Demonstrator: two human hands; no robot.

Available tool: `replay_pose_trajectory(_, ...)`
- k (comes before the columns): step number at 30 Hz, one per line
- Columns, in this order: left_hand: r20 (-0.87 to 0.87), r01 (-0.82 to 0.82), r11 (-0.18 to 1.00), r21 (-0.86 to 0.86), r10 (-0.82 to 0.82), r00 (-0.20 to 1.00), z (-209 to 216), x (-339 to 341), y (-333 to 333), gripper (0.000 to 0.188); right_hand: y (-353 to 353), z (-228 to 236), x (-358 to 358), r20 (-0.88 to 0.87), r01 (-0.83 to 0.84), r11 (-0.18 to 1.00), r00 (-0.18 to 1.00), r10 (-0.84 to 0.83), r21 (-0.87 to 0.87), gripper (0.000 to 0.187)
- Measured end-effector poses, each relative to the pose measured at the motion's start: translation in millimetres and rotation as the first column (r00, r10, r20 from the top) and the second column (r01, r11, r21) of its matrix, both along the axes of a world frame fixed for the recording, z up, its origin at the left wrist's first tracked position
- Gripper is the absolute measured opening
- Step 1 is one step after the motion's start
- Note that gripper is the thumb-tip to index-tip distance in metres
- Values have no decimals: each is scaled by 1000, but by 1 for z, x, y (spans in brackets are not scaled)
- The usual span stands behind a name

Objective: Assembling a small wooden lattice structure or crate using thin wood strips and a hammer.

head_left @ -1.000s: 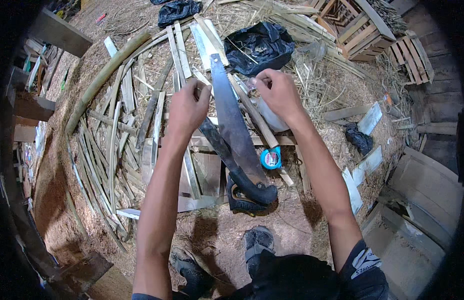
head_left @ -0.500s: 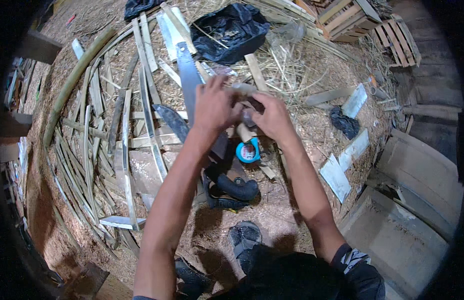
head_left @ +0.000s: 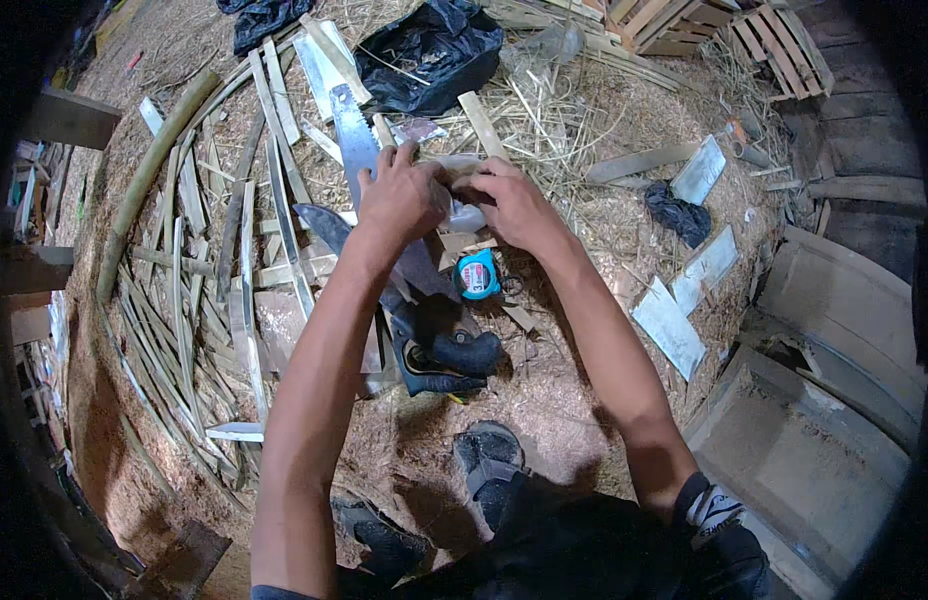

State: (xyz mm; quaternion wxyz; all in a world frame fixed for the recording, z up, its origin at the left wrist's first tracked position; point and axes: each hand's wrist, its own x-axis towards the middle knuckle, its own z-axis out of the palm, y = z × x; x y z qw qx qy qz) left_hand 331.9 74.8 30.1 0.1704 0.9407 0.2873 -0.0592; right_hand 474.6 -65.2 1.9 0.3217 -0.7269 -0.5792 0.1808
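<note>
My left hand (head_left: 399, 195) and my right hand (head_left: 509, 205) are close together above the ground, both closed on a small pale piece (head_left: 466, 215) that my fingers mostly hide. Under them lies a handsaw (head_left: 356, 140), its toothed blade pointing away and its black handle (head_left: 439, 355) near my feet. A blue tape measure (head_left: 477, 275) sits on the ground just below my right hand, beside the saw.
Split bamboo strips (head_left: 244, 260) fan out on the left beside a long bamboo pole (head_left: 144, 180). A black plastic bag (head_left: 434, 50) lies beyond the hands. Flat pale offcuts (head_left: 669, 325), a black cloth (head_left: 679, 215) and wooden crates (head_left: 684, 25) are on the right. My sandalled foot (head_left: 489, 455) is below.
My hands, apart a second ago on either side of the saw blade, have come together over it and now grip the pale piece between them. The saw and tape measure stay on the ground.
</note>
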Motion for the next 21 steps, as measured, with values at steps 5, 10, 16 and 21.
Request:
replay_pose_trajectory(5, -92, 121, 993, -6, -121, 988, 9, -8, 10, 45, 3, 10, 7, 37, -37, 996, 999, 40, -77, 28)
replay_pose_trajectory(10, -77, 154, 988, 13, -153, 985, 5, -14, 10, 38, 18, 14, 13, 235, -117, 975, 959, 161, -191, 22)
replay_pose_trajectory(16, 537, -22, 892, -451, 291, 792, 4, -42, 17, 24, 6, 49, 22, -290, 63, 997, 956, -46, 48, 19)
replay_pose_trajectory(21, 457, -157, 766, -623, 520, 722, 47, -69, 2, 22, 13, 76, -11, -358, 10, 994, 933, 29, 105, 20)
